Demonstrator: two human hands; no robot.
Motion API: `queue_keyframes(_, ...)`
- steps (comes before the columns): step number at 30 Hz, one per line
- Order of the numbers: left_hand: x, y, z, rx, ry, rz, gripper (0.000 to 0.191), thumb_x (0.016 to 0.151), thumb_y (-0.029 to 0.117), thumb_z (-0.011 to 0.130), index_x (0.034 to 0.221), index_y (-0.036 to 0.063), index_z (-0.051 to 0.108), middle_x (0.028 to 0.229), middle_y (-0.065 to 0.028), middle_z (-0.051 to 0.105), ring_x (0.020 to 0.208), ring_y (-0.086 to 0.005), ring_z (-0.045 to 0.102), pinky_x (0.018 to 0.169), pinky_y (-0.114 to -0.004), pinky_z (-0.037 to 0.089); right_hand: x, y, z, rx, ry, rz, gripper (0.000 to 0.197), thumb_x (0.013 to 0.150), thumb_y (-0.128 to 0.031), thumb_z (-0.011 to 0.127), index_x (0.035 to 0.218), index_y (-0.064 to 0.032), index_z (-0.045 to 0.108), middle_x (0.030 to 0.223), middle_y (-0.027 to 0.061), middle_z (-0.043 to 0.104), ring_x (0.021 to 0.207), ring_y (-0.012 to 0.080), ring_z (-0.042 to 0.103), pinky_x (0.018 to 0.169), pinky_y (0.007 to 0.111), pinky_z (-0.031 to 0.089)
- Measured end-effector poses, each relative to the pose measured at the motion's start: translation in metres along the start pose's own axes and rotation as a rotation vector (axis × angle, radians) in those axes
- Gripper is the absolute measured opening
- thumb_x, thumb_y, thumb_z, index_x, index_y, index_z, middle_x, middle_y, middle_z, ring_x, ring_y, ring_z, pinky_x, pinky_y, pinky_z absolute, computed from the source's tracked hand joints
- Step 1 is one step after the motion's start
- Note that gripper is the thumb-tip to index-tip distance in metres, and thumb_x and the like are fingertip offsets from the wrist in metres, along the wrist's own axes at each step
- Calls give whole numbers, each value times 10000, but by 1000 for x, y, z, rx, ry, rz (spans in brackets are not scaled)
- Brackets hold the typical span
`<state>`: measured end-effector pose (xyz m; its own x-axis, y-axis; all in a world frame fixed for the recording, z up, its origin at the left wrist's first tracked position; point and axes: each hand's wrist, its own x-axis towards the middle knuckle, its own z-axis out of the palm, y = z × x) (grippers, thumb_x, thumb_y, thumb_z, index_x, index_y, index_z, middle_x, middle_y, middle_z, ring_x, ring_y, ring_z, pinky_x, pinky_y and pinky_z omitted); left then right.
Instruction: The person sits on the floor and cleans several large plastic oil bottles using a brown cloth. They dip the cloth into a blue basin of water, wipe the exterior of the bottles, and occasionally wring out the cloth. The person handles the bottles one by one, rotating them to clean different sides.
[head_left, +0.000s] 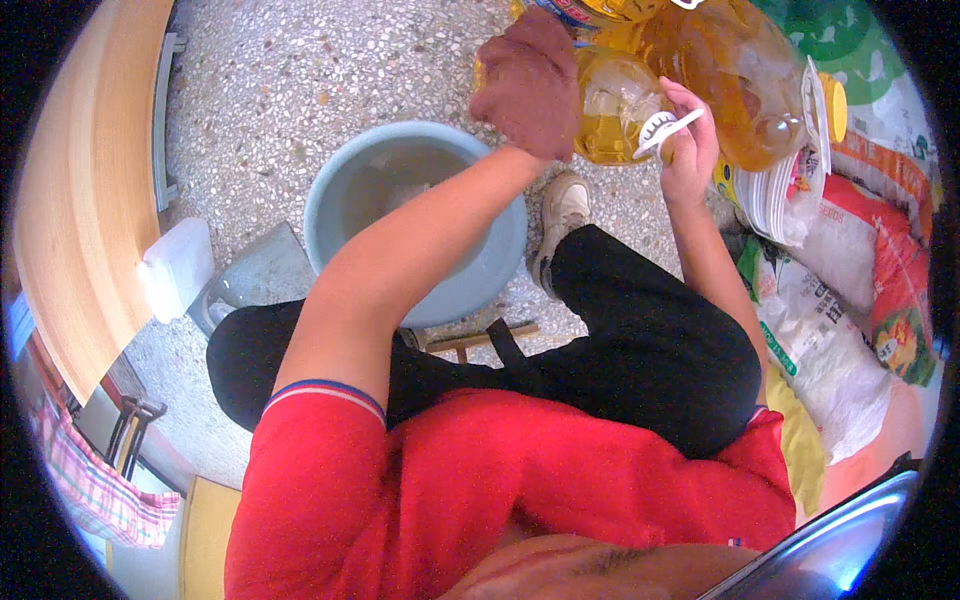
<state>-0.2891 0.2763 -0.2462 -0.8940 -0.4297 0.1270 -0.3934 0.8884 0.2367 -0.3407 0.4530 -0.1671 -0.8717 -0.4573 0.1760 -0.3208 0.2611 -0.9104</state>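
A reddish-brown cloth (529, 90) covers my left hand, whose fingers are hidden beneath it; only the wrist (521, 165) comes out below. The cloth lies against the side of a clear plastic bottle of yellow cooking oil (606, 139). With my right hand (694, 161) I grip this bottle at its neck end, where a white plastic carry handle (667, 131) sticks out. The bottle appears tilted, its neck towards my right hand. Just beyond it stands a larger oil jug (739, 90) with a yellow cap (834, 106).
A light blue basin (322, 202) holding murky water stands between my legs on the speckled floor (300, 75). A grey container (266, 262) and a whitish plastic jug (180, 266) are beside it. Printed sacks (817, 337) line the right; a wooden panel (90, 187) rises left.
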Motion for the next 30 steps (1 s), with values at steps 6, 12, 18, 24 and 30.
queue_keyframes(6,33,0,-103,79,-302,550,577,765,259,699,1243,-43,585,1052,-244,693,849,-413,664,513,-530,500,13,-19,7,-355,-278,-404,417,812,-196,602,1172,16,617,1234,241,641,1190,403,612,1044,466,466)
queue_keyframes(12,62,-30,-91,-65,-324,390,410,800,318,711,1110,52,679,990,-188,739,900,-317,727,804,-502,579,17,-50,44,-456,2,-36,574,872,-294,724,1334,-1,550,1291,209,624,1162,356,629,1002,428,492)
queue_keyframes(18,74,-50,-93,-396,-430,261,482,782,385,749,1121,47,698,1057,-179,728,958,-370,711,867,-476,557,30,-60,86,-333,54,63,533,872,-260,710,1307,1,549,1182,168,639,1113,252,620,981,371,484)
queue_keyframes(24,13,-26,-69,-32,-145,-132,739,742,437,736,1210,-108,563,1081,-302,659,961,-430,661,590,-570,516,114,-59,61,-174,-568,-168,559,776,-259,762,1246,-1,604,1161,155,664,1082,275,644,970,370,500)
queue_keyframes(30,-39,23,-32,515,22,-158,621,879,429,559,1138,-135,580,1086,-350,603,849,-527,615,322,-557,403,60,-22,47,-444,-74,-115,505,820,-199,759,1294,-64,650,1244,158,694,1166,280,668,1016,365,501)
